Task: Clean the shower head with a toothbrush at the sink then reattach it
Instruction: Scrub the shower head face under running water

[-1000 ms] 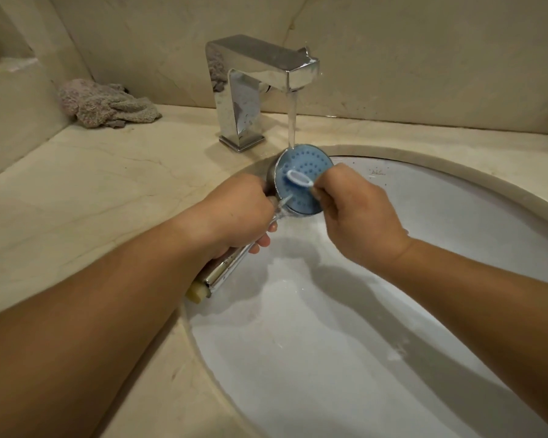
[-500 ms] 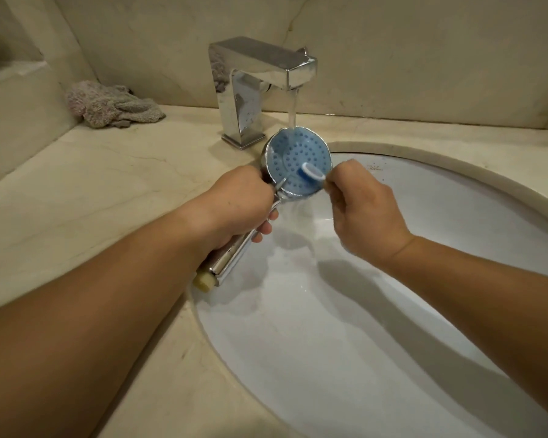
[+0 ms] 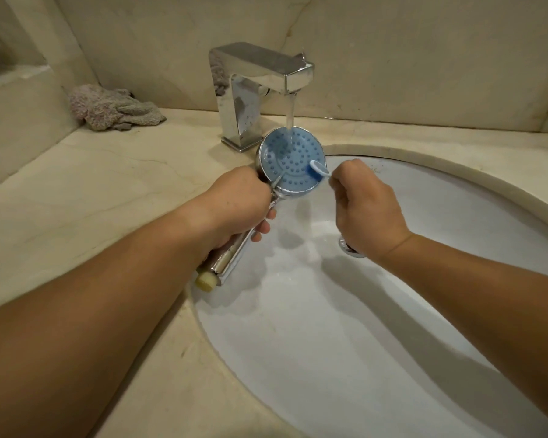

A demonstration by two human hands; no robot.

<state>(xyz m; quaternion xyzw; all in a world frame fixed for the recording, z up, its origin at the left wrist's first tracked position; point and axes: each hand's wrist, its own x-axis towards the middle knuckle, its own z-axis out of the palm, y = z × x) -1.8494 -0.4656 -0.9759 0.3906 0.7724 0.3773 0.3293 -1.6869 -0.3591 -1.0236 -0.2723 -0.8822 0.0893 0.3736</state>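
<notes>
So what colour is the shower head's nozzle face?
Light blue, ringed by chrome, on the shower head; head view.

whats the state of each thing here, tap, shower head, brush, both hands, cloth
tap: on, water running onto the shower head
shower head: detached, blue face up under the stream, over the sink
toothbrush: head on the right edge of the blue face
left hand: grips the shower head's handle
right hand: holds the toothbrush
cloth: crumpled on the counter, untouched
</notes>
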